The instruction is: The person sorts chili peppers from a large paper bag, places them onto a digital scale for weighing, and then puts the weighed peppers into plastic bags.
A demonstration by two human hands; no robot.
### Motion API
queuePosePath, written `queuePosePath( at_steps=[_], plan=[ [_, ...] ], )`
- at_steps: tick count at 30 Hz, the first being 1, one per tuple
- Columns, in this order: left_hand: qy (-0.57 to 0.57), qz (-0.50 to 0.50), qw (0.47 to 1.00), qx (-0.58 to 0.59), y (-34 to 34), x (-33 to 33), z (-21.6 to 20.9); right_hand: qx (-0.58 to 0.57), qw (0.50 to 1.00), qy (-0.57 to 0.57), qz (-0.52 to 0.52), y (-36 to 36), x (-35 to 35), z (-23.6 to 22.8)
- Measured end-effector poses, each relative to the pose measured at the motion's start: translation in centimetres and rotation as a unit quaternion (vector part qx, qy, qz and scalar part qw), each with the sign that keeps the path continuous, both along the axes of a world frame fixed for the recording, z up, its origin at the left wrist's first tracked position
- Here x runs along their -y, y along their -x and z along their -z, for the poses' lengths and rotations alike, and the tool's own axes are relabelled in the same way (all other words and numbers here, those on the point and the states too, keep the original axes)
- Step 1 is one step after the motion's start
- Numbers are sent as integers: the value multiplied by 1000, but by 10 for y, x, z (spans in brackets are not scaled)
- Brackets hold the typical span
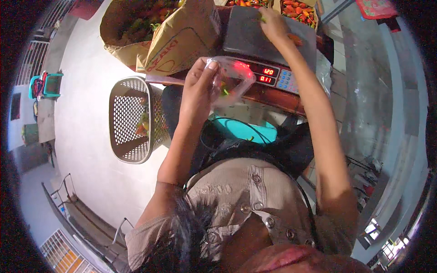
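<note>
My left hand (200,82) pinches the rim of a clear plastic bag (239,91) between thumb and fingers. Inside the bag, toward its bottom, a few green and reddish peppers (224,89) show through. My right hand (274,25) reaches over the dark platform of a digital scale (243,34). At its fingertips is a small green piece, seemingly a chili pepper (262,18), partly covered by the fingers. An orange-red chili (296,40) lies beside my right wrist on the platform. The scale's red display (267,76) is lit, partly seen through the bag.
Beyond the scale stand boxes of red and orange chilies (298,11). A large brown paper sack (182,38) of darker peppers is at far left. Below it, a white perforated basket (132,120) holds some peppers. A turquoise tray or basin (246,129) sits by my lap.
</note>
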State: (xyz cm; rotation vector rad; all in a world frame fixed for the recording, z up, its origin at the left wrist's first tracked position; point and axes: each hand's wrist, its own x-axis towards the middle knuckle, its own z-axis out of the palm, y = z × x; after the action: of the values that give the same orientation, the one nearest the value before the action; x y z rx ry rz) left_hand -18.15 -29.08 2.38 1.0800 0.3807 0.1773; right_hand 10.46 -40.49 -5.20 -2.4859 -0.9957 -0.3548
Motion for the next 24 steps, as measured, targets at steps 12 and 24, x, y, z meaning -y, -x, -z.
queuePosePath(
  at_steps=[12,24],
  plan=[
    [-66,1,998,15,-11,51,3,-265,897,-348,-62,231,59,-40],
    [-59,-39,997,16,-4,17,21,-255,925,-281,-13,164,79,-67]
  ],
)
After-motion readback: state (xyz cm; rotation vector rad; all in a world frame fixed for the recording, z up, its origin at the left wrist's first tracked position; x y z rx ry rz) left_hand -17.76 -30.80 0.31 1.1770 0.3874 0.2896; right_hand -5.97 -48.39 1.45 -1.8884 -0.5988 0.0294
